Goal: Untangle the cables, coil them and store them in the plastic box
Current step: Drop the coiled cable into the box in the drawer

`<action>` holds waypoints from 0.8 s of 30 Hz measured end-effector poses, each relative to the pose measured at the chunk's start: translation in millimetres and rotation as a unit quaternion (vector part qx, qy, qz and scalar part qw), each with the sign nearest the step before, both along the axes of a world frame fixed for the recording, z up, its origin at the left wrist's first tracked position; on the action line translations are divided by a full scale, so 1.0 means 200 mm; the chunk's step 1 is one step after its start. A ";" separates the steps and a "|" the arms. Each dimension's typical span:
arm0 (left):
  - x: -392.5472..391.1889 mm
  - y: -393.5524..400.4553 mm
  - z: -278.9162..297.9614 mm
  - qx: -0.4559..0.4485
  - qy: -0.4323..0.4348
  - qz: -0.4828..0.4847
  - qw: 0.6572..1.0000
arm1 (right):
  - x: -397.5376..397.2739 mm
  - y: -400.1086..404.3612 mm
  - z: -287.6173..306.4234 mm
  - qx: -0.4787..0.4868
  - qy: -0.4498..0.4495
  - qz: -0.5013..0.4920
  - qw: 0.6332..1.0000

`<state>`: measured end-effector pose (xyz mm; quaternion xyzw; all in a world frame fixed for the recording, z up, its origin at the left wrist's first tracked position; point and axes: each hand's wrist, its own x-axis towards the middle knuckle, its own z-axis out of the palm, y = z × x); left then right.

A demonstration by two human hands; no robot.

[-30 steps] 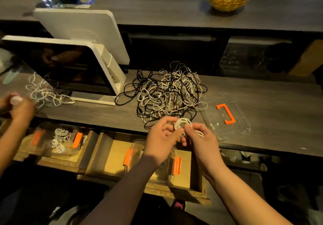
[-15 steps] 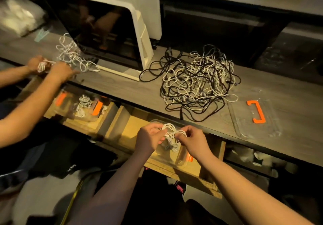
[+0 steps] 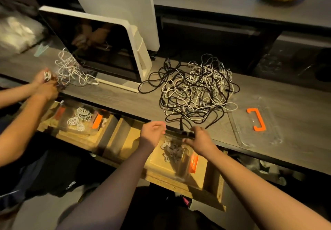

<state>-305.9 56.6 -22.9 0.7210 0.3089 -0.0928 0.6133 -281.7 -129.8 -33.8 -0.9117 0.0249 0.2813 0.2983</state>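
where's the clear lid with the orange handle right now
The clear lid lies flat on the right of the countertop, just right of the cable tangle.

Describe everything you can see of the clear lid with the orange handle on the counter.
The clear lid looks like transparent plastic, a rounded rectangle with a raised rim and one bright orange U-shaped handle on top. It lies flat on the dark wood-grain counter, right of the tangled cable pile. One white cable loop reaches its left edge. No hand touches it.
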 end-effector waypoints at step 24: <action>0.84 -0.38 -0.15 0.304 -0.047 -0.395 0.866 | 0.73 -0.12 -0.03 -0.087 -0.178 0.137 0.970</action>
